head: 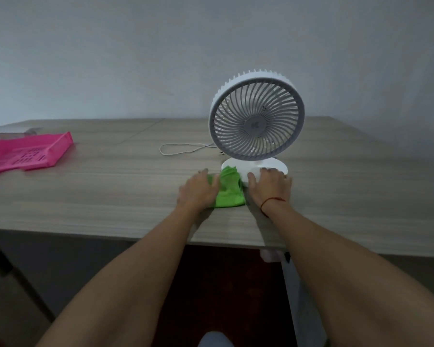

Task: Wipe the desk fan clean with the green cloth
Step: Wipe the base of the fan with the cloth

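Note:
A white desk fan (257, 116) with a round grey grille stands upright on the wooden table, facing me. Its round white base (241, 167) sits near the table's front. A crumpled green cloth (229, 189) lies on the table against the base's left side. My left hand (199, 189) rests on the cloth's left part, fingers spread over it. My right hand (271, 186) lies palm down on the front of the fan's base, covering part of it. A red string circles my right wrist.
A pink plastic tray (25, 154) lies at the table's left edge. The fan's white cable (183, 149) loops on the table behind and left of the base. A grey wall stands behind. The table's front edge (135, 237) runs below my forearms.

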A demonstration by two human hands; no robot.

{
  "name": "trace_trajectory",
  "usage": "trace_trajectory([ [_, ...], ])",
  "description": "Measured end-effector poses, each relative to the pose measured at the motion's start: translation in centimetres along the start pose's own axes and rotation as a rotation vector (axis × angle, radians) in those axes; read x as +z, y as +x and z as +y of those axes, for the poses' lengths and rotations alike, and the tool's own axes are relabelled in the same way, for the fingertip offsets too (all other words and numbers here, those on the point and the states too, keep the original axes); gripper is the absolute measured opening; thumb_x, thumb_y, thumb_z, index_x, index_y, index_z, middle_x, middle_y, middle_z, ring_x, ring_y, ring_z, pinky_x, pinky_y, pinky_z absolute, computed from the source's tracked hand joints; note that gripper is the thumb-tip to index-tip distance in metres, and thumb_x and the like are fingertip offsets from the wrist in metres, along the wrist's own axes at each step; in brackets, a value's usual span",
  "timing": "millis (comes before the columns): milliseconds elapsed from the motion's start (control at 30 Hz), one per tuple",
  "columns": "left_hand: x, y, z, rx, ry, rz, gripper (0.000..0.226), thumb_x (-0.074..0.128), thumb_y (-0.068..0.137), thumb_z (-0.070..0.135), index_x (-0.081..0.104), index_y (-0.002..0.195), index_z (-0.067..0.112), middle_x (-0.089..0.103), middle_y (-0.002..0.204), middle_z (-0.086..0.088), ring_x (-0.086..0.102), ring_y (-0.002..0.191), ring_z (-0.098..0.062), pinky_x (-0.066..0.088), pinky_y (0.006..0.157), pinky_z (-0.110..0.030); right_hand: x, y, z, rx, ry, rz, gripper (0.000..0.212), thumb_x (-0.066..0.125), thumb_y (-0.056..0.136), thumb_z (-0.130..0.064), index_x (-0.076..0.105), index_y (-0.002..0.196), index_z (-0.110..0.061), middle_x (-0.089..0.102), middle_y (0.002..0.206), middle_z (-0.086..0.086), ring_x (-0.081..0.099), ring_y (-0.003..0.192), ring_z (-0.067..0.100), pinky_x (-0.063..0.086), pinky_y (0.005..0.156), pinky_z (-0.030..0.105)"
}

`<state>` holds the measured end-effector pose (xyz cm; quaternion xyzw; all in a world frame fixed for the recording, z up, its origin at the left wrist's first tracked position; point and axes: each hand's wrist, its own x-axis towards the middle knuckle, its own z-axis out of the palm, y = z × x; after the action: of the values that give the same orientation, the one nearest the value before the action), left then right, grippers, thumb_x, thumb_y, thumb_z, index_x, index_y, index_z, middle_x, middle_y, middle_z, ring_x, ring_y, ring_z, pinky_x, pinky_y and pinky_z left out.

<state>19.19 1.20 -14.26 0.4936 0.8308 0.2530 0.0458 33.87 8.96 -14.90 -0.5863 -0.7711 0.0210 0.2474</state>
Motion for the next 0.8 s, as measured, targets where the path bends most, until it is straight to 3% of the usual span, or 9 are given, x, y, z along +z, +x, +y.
trace_trajectory([
  [100, -1.4, -0.1, -0.8, -0.199, 0.000, 0.034, 0.059, 0.044, 0.093, 0.046, 0.046, 0.135, 0.003, 0.050, 0.140, -0.020, 0.047, 0.130, -0.037, 0.039, 0.105, -0.041, 0.1, -0.8, -2.0, 0.022, 0.309, -0.150, 0.044, 0.046, 0.092, -0.041, 0.065, 0.105, -0.004, 0.066, 0.113, 0.018, 0.061, 0.104, 0.035, 0.047, 0.088, 0.038],
  [200, -2.2, 0.2, -1.0, -0.231, -0.107, -0.028, 0.062, 0.056, 0.091, 0.037, 0.041, 0.136, -0.002, 0.045, 0.144, -0.022, 0.045, 0.132, -0.036, 0.041, 0.105, -0.038, -0.2, -0.6, -3.2, 0.127, 0.442, -0.257, 0.045, 0.056, 0.087, -0.036, 0.060, 0.114, -0.001, 0.061, 0.123, 0.020, 0.057, 0.114, 0.035, 0.048, 0.090, 0.037],
  [433, -1.5, 2.1, -1.3, -0.307, -0.193, -0.083, 0.057, 0.063, 0.086, 0.030, 0.046, 0.133, 0.002, 0.051, 0.139, -0.018, 0.052, 0.127, -0.035, 0.045, 0.102, -0.037, 0.4, 0.0, -5.9, 0.282, 0.443, -0.313, 0.059, 0.063, 0.081, -0.044, 0.051, 0.128, -0.009, 0.054, 0.136, 0.012, 0.054, 0.124, 0.032, 0.046, 0.098, 0.038],
  [633, -0.3, 2.6, -1.1, -0.202, -0.144, -0.002, 0.043, 0.049, 0.092, 0.027, 0.049, 0.126, 0.000, 0.055, 0.133, -0.021, 0.053, 0.122, -0.038, 0.044, 0.098, -0.040, 0.3, 1.2, -6.1, 0.265, 0.426, -0.372, 0.057, 0.059, 0.086, -0.034, 0.044, 0.136, -0.009, 0.050, 0.141, 0.013, 0.051, 0.127, 0.032, 0.044, 0.101, 0.038],
  [800, -1.9, 2.4, -3.0, -0.212, -0.207, 0.034, 0.040, 0.048, 0.092, 0.022, 0.050, 0.126, 0.001, 0.053, 0.134, -0.023, 0.051, 0.125, -0.039, 0.043, 0.101, -0.041, -0.5, -0.3, -7.5, 0.276, 0.629, -0.444, 0.053, 0.068, 0.076, -0.025, 0.057, 0.122, -0.002, 0.062, 0.125, 0.014, 0.062, 0.111, 0.032, 0.055, 0.089, 0.037],
])
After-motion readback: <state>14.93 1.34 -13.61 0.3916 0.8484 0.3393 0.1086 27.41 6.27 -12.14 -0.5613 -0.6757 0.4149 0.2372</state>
